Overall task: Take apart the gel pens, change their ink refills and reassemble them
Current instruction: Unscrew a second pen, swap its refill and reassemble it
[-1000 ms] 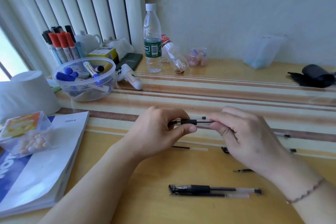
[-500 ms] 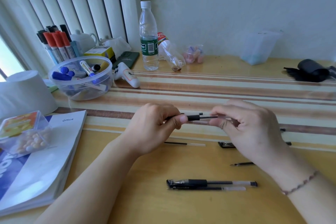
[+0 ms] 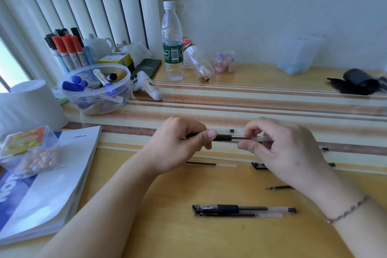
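Left hand [image 3: 178, 148] gripping the black rubber-grip end of a clear-barrelled gel pen [image 3: 225, 138] above the middle of the yellow wooden desk [image 3: 167, 226], right hand [image 3: 287, 151] pinching its clear barrel, capped black gel pen [image 3: 243, 208] and loose refill [image 3: 238, 214] near the front edge, clear plastic bowl of markers [image 3: 94, 88] toward the back left corner

A pale, faintly textured plaster wall [image 3: 272, 6] rises behind the glossy yellow wooden counter [image 3: 178, 236], whose far half is crossed by brown and cream stripes [image 3: 272, 107] running left to right. White vertical slat blinds [image 3: 94, 6] hang at the left, down to the counter's back edge. Bright daylight comes through a strip of window [image 3: 8, 65] at the far left edge.
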Demonstrator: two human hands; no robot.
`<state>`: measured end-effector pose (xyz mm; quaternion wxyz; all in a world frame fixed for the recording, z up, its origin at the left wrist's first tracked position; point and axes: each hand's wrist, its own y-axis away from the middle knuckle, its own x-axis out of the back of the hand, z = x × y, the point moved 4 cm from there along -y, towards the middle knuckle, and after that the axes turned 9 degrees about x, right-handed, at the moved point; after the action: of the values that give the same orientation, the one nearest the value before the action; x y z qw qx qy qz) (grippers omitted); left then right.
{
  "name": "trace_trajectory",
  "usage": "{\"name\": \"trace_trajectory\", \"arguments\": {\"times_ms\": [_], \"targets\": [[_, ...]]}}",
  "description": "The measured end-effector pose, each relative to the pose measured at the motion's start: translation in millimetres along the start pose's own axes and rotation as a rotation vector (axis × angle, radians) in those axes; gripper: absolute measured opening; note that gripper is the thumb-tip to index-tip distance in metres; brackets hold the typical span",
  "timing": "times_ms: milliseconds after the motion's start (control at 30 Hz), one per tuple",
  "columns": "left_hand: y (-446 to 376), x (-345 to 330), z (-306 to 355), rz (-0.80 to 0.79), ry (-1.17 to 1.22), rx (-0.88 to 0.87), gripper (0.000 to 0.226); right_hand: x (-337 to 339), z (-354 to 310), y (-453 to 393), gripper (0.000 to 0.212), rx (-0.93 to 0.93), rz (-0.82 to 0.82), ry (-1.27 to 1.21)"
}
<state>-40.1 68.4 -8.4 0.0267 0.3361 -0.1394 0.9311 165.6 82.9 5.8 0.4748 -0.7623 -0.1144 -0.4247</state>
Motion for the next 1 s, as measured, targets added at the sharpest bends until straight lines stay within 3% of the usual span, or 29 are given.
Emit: {"name": "trace_trajectory", "arguments": {"times_ms": [267, 367, 467, 567, 633, 733, 833, 900, 1000], "targets": [[-2.1, 15.0, -6.9, 0.019, 0.119, 0.024, 0.037, 9.8, 5.8, -1.6, 0.023, -0.042, -0.052, 0.160], [-3.0, 31.7, -17.1, 0.121, 0.125, 0.068, 0.031, 15.0, 30.7, 3.2, 0.015, -0.176, -0.085, 0.329], [-4.1, 33.7, -22.7, 0.165, 0.132, 0.098, 0.029, 20.8, 50.4, 9.9, 0.012, -0.348, -0.044, 0.313], [-3.5, 26.6, -18.1, 0.125, 0.125, 0.074, 0.027, 22.0, 48.1, 7.1, 0.016, -0.364, 0.096, 0.001], [-3.4, 21.3, -13.4, 0.085, 0.112, 0.041, 0.027, 17.1, 35.9, 3.3, 0.030, -0.257, 0.048, -0.137], [-2.6, 15.5, -7.9, 0.065, 0.094, -0.014, 0.023, 5.8, 22.0, 3.6, 0.034, -0.137, -0.137, -0.064], [-2.1, 16.4, -12.3, 0.078, 0.032, 0.032, 0.016, 9.1, 26.8, 5.1, 0.044, -0.181, -0.188, -0.019], [-2.2, 18.2, -19.1, 0.072, -0.094, 0.083, 0.016, 18.4, 34.9, 5.3, 0.042, -0.215, -0.165, 0.069], [0.3, 11.0, -19.7, -0.101, -0.264, 0.070, 0.011, 32.4, 47.7, 5.7, 0.038, -0.324, -0.010, 0.098]]}}
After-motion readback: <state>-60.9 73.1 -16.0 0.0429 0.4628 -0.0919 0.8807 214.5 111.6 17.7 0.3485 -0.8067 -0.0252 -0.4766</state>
